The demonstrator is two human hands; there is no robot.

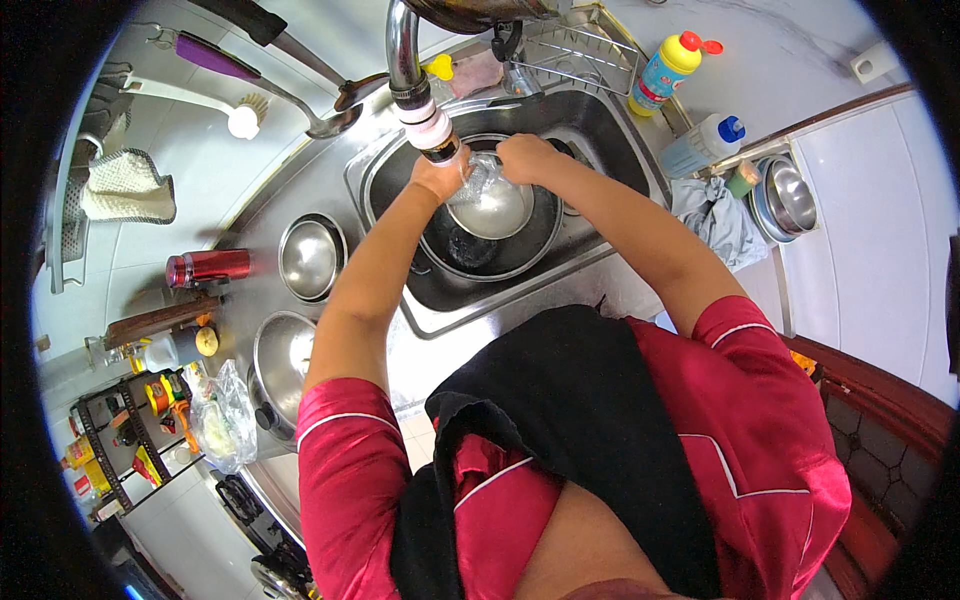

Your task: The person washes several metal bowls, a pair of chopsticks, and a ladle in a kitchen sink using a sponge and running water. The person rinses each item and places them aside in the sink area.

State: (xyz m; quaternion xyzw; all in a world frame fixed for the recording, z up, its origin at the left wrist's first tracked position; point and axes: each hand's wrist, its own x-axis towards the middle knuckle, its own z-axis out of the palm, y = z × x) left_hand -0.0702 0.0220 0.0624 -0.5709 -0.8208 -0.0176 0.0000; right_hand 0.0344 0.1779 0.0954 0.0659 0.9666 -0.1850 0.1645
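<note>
Over the sink, a shiny metal bowl [499, 214] is held beneath the running faucet [429, 120]. My left hand [439, 178] grips its left rim, right by the faucet's nozzle, which partly covers the fingers. My right hand [527, 157] is closed on the far right part of the rim. Clear water streams into the bowl between my hands. Under the bowl, a wide dark pan [517, 262] with a pale rim sits in the sink basin [611, 127]. A dark round patch [471, 247] shows inside the pan.
Metal bowls [307, 259], a larger metal pot [281, 352] and a red flask [214, 268] stand on the left counter. A yellow bottle [664, 71], a blue-capped bottle [701, 146], a grey cloth [716, 217] and stacked bowls [787, 199] line the right. Ladles [330, 124] hang at upper left.
</note>
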